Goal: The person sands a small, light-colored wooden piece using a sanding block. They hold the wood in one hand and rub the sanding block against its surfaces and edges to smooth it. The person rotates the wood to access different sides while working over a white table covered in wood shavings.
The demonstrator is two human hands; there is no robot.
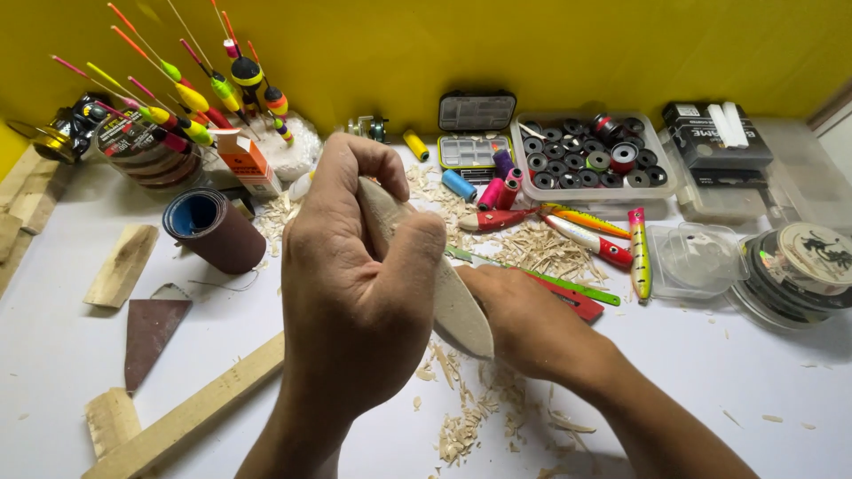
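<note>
While shavings (461,426) pile on the white surface (737,390), my left hand (355,293) grips the pale wood blank (461,310), fingers closed round its upper end w/ thumb braced to steady it. My right hand (524,319), closed just beside the blank's lower tip, probably holds a blade; can't tell. Painted lures (590,235) lie behind the blank, sandpaper roll (213,231) to its left.
</note>
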